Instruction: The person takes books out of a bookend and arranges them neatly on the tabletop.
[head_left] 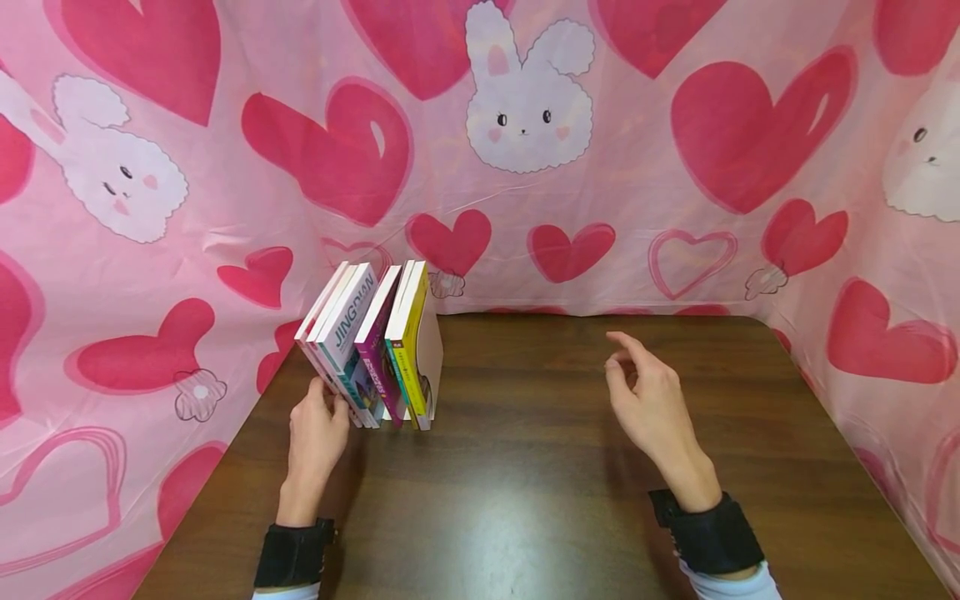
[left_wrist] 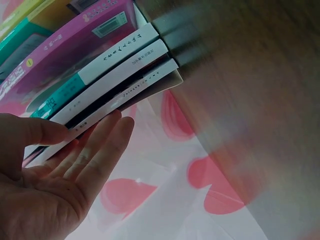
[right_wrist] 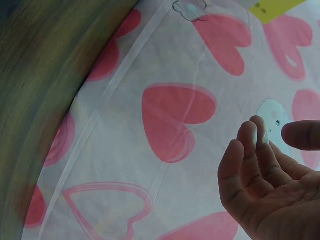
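Observation:
My left hand (head_left: 318, 427) is at the near left end of a leaning row of books. In the left wrist view its thumb lies on the white spines, its fingers along the outer cover, pinching the outermost white book (left_wrist: 145, 83). Alongside stand another white book (left_wrist: 112, 85) and a white-and-teal book (left_wrist: 120, 54). Further right come a purple book (head_left: 381, 383) and a yellow book (head_left: 409, 367), with a pale bookend (head_left: 431, 342) at the right end. My right hand (head_left: 652, 404) hovers over the right side of the table, fingers loosely bent, holding nothing.
The books stand on a dark brown wooden table (head_left: 517, 467). A pink cloth (head_left: 525, 200) with hearts and rabbits hangs behind and at both sides, close to the books on the left. Each wrist wears a black band (head_left: 708, 533).

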